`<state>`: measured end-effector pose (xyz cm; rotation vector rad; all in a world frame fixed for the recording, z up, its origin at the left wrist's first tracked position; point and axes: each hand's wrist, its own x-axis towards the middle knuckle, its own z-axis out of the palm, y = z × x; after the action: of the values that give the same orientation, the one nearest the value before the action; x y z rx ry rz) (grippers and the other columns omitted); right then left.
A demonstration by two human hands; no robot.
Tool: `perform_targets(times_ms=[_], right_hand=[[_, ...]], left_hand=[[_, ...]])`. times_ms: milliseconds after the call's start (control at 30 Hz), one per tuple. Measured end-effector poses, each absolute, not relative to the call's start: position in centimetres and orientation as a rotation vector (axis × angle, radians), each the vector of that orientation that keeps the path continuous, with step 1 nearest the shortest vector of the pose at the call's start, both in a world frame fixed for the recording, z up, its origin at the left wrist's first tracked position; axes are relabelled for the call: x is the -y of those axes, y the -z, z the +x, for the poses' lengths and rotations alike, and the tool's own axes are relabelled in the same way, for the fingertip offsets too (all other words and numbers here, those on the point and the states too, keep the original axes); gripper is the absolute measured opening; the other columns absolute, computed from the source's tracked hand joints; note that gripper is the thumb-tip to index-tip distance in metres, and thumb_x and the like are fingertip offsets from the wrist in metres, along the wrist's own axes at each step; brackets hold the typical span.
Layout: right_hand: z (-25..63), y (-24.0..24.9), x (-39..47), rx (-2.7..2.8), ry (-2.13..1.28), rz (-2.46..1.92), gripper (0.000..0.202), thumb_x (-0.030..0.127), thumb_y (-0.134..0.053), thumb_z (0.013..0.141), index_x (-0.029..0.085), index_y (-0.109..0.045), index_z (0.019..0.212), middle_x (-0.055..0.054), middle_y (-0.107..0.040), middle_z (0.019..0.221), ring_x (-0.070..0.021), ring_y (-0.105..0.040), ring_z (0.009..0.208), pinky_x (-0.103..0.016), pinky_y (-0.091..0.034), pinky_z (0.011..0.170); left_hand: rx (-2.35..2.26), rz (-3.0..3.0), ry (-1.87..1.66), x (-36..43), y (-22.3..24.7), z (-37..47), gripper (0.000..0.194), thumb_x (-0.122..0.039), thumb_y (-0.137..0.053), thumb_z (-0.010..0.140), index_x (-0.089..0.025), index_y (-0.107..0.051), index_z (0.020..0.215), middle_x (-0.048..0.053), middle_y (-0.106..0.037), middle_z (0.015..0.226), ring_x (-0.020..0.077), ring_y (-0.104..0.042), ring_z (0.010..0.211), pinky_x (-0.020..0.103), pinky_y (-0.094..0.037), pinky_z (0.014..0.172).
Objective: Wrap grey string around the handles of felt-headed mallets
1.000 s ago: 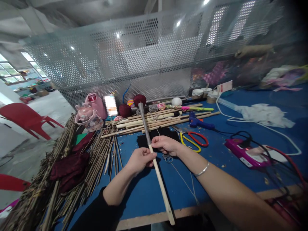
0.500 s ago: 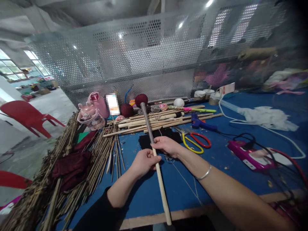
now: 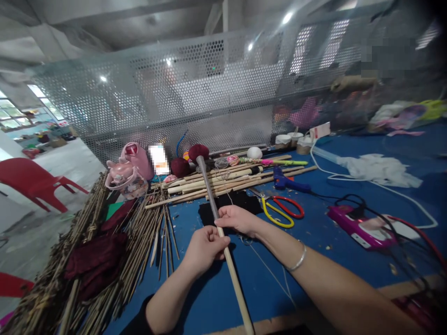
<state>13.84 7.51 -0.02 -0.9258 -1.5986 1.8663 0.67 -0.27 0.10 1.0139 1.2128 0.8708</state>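
A long pale wooden stick [image 3: 234, 278] slants away from me over the blue table, its upper length covered in a grey wrapping [image 3: 208, 188]. At the far end of it is a dark red ball [image 3: 199, 152]. My left hand [image 3: 206, 246] is closed around the bare wood just below the grey part. Right above it, my right hand [image 3: 235, 219] pinches the stick where the grey wrapping ends, fingertips close to the left hand's. A thin thread [image 3: 270, 267] trails on the table below my right wrist. Under the stick lies a black cloth [image 3: 240, 202].
Scissors [image 3: 279, 211] with yellow and red handles and a blue glue gun [image 3: 289, 181] lie right. Beyond them is a magenta power strip [image 3: 359, 228] with cables. Thin sticks [image 3: 139, 251] and dark red cloth [image 3: 98, 260] cover the left. A perforated metal screen [image 3: 195, 93] stands behind.
The view has shifted slightly, so the table's things sit a little lower and further left. Both hands keep their hold at the same place on the stick.
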Motion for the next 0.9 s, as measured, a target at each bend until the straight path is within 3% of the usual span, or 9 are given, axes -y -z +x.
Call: perform_targets(times_ms=[167, 267, 433, 633, 900], right_hand=[[14.9, 0.1, -7.8, 1.595, -2.179, -0.769, 0.031, 0.039, -0.061, 0.070, 0.013, -0.054, 0.086, 0.008, -0.043, 0.048, -0.0018, -0.020, 0.034, -0.017, -0.010, 0.033], [15.7, 0.1, -8.1, 1.584, -2.283, -0.727, 0.035, 0.036, -0.061, 0.070, 0.012, -0.054, 0.095, 0.009, -0.040, 0.047, -0.0017, -0.018, 0.034, -0.016, -0.009, 0.033], [15.6, 0.5, -8.4, 1.682, -2.185, -0.757, 0.029, 0.036, -0.061, 0.070, 0.011, -0.055, 0.084, 0.006, -0.046, 0.051, -0.0015, -0.022, 0.036, -0.017, -0.011, 0.034], [14.5, 0.7, -7.9, 1.685, -2.000, -0.799, 0.028, 0.035, -0.065, 0.066, 0.011, -0.053, 0.071, 0.005, -0.047, 0.053, -0.0027, -0.032, 0.043, -0.016, -0.021, 0.041], [15.6, -0.3, -7.8, 1.658, -2.124, -0.864, 0.029, 0.041, -0.058, 0.071, 0.014, -0.050, 0.077, 0.008, -0.043, 0.046, -0.0018, -0.020, 0.033, -0.018, -0.009, 0.034]], left_hand=[[-1.035, 0.849, -0.816, 0.5, -0.5, 0.7, 0.037, -0.038, -0.071, 0.059, -0.012, -0.054, 0.080, 0.005, -0.062, 0.072, 0.0115, -0.060, 0.062, 0.022, -0.047, 0.058], [-0.984, 0.835, -0.789, 0.4, -0.7, 0.4, 0.036, -0.035, -0.071, 0.061, -0.012, -0.054, 0.082, 0.006, -0.062, 0.075, 0.0121, -0.061, 0.064, 0.022, -0.047, 0.059], [-0.995, 0.825, -0.718, 0.2, -0.5, 0.0, 0.035, -0.033, -0.069, 0.063, -0.013, -0.053, 0.087, 0.006, -0.063, 0.077, 0.0127, -0.062, 0.066, 0.022, -0.047, 0.058], [-1.176, 0.873, -0.810, 0.3, -0.4, 0.5, 0.034, -0.035, -0.071, 0.060, -0.013, -0.049, 0.072, 0.001, -0.059, 0.060, 0.0100, -0.058, 0.052, 0.020, -0.045, 0.050], [-0.798, 0.734, -0.754, 0.2, -0.8, -0.1, 0.033, -0.029, -0.067, 0.067, -0.012, -0.056, 0.093, 0.008, -0.064, 0.084, 0.0142, -0.063, 0.071, 0.023, -0.049, 0.058]])
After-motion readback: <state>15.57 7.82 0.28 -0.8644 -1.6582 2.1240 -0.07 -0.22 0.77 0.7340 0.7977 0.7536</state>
